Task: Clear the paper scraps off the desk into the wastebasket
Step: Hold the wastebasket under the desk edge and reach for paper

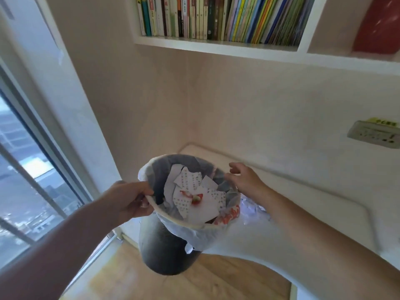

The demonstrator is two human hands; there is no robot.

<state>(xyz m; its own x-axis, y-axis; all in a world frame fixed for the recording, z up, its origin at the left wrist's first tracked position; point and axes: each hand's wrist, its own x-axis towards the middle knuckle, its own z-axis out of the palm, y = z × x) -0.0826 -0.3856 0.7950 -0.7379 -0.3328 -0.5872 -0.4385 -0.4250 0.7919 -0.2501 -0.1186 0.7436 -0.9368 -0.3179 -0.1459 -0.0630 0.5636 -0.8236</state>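
A grey wastebasket (164, 252) lined with a white plastic bag is held up in the air beside the white desk (303, 202). My left hand (129, 200) grips its near-left rim. My right hand (244, 178) is at the far-right rim, fingers spread, its thumb touching the bag's edge. Inside lie several white paper scraps (194, 191) with printed text, with a small red and green bit on top. More crumpled white scraps (253, 210) lie on the desk just right of the basket, under my right forearm.
A shelf of books (216, 18) hangs above the desk, with a red object (376, 29) at its right end. A wall socket (374, 134) sits at the right. A window (26, 169) fills the left. Wooden floor (194, 280) shows below.
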